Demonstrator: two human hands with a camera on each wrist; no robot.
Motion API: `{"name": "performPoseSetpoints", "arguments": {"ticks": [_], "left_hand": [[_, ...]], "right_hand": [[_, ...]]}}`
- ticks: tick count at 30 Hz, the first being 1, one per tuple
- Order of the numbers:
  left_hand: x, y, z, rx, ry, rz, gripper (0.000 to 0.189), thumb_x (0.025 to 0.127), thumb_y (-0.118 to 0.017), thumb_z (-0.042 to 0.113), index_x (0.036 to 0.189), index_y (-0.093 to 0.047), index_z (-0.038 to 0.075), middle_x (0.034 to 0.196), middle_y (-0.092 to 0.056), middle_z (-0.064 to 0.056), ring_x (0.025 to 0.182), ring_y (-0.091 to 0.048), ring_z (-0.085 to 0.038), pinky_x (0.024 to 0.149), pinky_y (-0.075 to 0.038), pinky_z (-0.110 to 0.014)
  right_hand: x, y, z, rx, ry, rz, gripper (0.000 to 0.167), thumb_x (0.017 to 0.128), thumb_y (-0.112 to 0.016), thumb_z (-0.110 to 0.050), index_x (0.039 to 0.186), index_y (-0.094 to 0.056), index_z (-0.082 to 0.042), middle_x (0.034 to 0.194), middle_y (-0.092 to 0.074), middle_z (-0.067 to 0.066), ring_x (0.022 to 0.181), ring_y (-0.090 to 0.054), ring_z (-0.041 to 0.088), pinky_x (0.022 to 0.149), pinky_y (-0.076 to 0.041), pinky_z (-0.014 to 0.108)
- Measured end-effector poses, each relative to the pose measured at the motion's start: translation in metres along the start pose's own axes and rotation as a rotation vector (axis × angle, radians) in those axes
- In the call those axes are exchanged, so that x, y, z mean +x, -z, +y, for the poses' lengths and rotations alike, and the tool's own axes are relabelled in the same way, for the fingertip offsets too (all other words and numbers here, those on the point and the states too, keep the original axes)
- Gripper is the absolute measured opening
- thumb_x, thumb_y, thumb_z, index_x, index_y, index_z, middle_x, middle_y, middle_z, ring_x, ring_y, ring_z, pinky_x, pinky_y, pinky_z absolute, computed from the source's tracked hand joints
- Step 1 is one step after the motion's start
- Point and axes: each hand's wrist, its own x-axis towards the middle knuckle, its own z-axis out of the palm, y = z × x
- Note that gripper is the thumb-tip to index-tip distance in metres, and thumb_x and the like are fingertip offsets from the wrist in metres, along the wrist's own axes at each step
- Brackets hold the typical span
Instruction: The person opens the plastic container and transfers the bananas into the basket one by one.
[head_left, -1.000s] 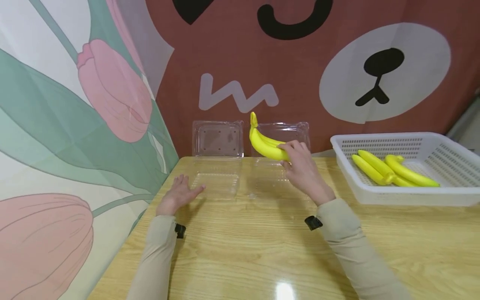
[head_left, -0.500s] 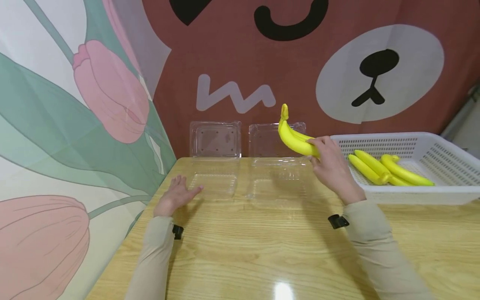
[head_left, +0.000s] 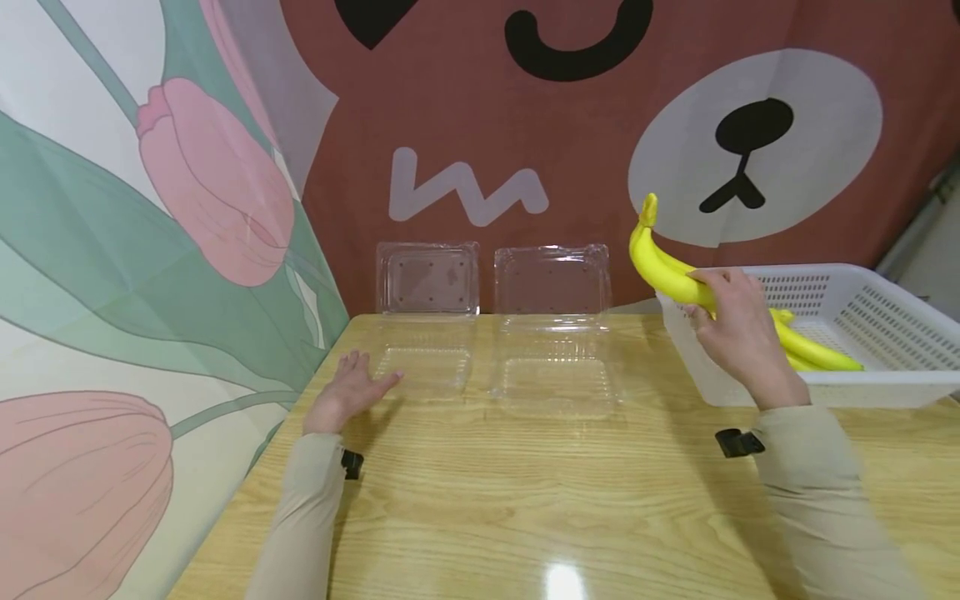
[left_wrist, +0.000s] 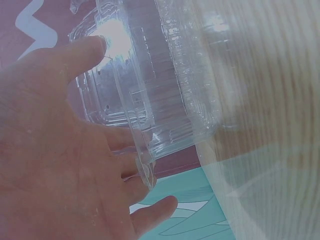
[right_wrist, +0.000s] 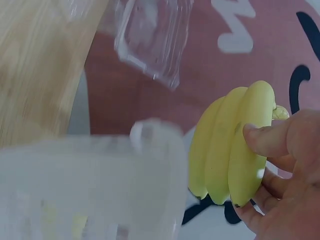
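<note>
My right hand [head_left: 742, 333] grips a bunch of yellow bananas [head_left: 663, 271] by its lower end, above the left side of the white basket. Several bananas joined at the stem show in the right wrist view, with the thumb [right_wrist: 265, 140] on the nearest one. My left hand [head_left: 347, 396] has its fingers spread at the left side of a clear plastic clamshell box [head_left: 427, 367]. In the left wrist view its fingers lie about the rim of that box [left_wrist: 165, 100]; I cannot tell how firmly they touch. A second clear clamshell box [head_left: 557, 379] stands to the right.
The white perforated basket [head_left: 847, 390] stands at the right of the wooden table [head_left: 487, 492], with more yellow bananas [head_left: 821, 350] in it. Both boxes have raised lids, the right lid [head_left: 553, 283] near the printed wall cloth [head_left: 480, 108].
My right hand has carried the bananas to the right, from over the right box to over the basket's left side. The left hand stays beside the left box.
</note>
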Motion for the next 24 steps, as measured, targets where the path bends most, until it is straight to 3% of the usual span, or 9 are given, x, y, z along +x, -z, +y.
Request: {"name": "performPoseSetpoints", "arguments": {"ticks": [8, 15, 24], "left_hand": [[-0.001, 0.001, 0.002, -0.001, 0.005, -0.001, 0.099, 0.097, -0.039, 0.064, 0.151, -0.007, -0.013, 0.159, 0.003, -0.031, 0.146, 0.005, -0.044, 0.116, -0.005, -0.057], [-0.001, 0.001, 0.001, -0.004, 0.008, 0.005, 0.098, 0.098, -0.04, 0.062, 0.152, -0.006, -0.012, 0.159, 0.003, -0.031, 0.146, 0.005, -0.045, 0.116, -0.005, -0.057], [-0.001, 0.0, 0.002, -0.001, 0.001, 0.001, 0.1, 0.097, -0.039, 0.064, 0.151, -0.005, -0.013, 0.158, 0.004, -0.032, 0.146, 0.006, -0.045, 0.117, -0.004, -0.057]], "right_hand": [[-0.012, 0.018, 0.035, -0.088, -0.091, -0.039, 0.044, 0.09, -0.062, 0.006, 0.131, -0.048, 0.014, 0.119, -0.044, 0.034, 0.106, -0.035, 0.051, 0.087, -0.029, 0.062], [-0.019, 0.018, 0.057, -0.128, -0.154, -0.13, 0.044, 0.091, -0.057, 0.002, 0.13, -0.047, 0.019, 0.104, -0.048, 0.034, 0.094, -0.035, 0.046, 0.081, -0.027, 0.059], [-0.021, 0.014, 0.064, -0.122, -0.211, -0.174, 0.044, 0.094, -0.053, -0.004, 0.13, -0.046, 0.02, 0.095, -0.048, 0.028, 0.09, -0.035, 0.042, 0.079, -0.027, 0.056]]}}
